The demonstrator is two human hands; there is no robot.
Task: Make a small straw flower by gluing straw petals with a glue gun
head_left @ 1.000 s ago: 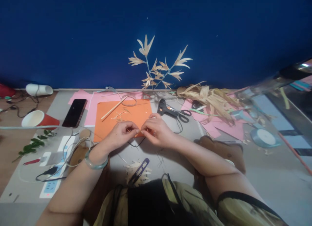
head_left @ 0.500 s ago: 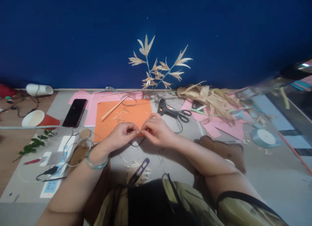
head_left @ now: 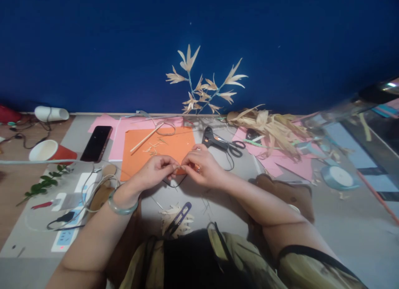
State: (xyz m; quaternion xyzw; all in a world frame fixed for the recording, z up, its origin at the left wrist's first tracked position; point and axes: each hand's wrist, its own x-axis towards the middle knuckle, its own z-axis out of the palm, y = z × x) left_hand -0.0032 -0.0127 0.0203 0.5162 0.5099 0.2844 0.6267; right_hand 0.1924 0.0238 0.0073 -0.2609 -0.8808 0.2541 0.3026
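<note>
Thin, pale, strand-like piece [head_left: 179, 167], material too small to tell, sits between the fingertips over the near edge of the orange rectangular paper sheet [head_left: 179, 141]. Its short visible part runs roughly side to side; neither hand is clearly nearer. Left hand [head_left: 156, 171] and right hand [head_left: 204, 169] both closed in a pinch, apparently on its opposite ends. Against half a second ago: left fingertips a little farther from the right, more of the piece showing. Beyond the right hand, untouched: black plastic glue gun [head_left: 215, 140].
</note>
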